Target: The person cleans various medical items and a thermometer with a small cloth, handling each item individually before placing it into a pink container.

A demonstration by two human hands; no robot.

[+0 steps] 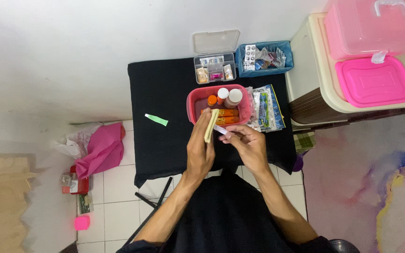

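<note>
Over black table: left hand fingers clamp cream box; right hand fingers pinch small tube.

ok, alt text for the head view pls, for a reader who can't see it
Seen from above, a person's left hand holds a flat pale-yellow box while the right hand holds a small white and pink tube, over a black-covered table. Beyond the hands sits a red tub of bottles and orange tubes, with a clear compartment case and a blue basket behind it.
</note>
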